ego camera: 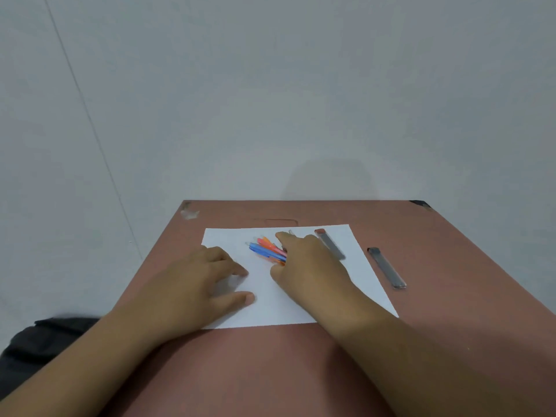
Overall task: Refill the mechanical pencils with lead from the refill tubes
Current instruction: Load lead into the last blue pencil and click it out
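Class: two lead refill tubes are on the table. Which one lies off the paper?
The black-capped tube, farthest right, lies on the bare table. The red-capped tube lies on the paper.

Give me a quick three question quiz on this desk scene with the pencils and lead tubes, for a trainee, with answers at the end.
1. True or false: both refill tubes lie on the white paper.
2. Which hand covers the bundle of pencils? A) left B) right C) neither
3. What does the left hand rest on?

Key:
1. False: the red-capped tube lies on the paper; the black-capped tube lies on the table.
2. B: the right hand reaches over them.
3. The paper's left part; it holds nothing.
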### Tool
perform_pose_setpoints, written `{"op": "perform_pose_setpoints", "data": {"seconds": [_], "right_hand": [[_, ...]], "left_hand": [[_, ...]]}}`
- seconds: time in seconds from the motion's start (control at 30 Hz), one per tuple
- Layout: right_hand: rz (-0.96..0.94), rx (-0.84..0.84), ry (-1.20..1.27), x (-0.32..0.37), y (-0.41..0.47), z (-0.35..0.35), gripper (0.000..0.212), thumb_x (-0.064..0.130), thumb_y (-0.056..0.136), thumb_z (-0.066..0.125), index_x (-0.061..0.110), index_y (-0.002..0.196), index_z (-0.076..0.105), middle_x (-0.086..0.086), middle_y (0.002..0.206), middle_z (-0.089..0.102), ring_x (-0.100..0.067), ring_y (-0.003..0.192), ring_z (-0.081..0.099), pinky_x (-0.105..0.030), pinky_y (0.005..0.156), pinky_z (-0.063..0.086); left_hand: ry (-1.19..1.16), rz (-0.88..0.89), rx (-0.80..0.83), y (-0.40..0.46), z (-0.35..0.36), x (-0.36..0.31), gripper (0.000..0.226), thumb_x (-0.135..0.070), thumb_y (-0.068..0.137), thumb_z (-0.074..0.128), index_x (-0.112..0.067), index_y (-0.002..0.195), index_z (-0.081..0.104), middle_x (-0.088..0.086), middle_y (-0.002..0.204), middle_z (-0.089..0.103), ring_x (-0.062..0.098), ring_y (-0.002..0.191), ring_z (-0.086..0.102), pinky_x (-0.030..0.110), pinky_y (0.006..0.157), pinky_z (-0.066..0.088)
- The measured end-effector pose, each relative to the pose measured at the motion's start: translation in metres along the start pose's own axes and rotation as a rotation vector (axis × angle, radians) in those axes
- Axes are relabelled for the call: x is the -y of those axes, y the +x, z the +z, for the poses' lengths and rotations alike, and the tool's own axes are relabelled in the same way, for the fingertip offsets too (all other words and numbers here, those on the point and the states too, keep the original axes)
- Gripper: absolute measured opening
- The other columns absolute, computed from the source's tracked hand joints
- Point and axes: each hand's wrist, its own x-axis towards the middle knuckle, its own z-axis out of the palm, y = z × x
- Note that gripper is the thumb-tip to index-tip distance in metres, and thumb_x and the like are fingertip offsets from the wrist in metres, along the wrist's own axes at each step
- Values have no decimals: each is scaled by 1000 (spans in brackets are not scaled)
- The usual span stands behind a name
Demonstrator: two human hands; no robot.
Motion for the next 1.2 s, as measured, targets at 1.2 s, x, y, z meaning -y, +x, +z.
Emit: {"op": "perform_pose_setpoints", "data": {"seconds": [1.2], "right_hand": [[278, -169, -131, -125, -23, -47, 15, 23, 89, 54, 18, 84, 67, 3, 77, 62, -22, 74, 61, -32, 59, 54]], "left_hand": [[73, 16, 19, 41, 8, -22, 75, -83, 84, 26, -43, 146, 41, -21, 145, 45, 3, 131, 41, 25, 103, 38]]}}
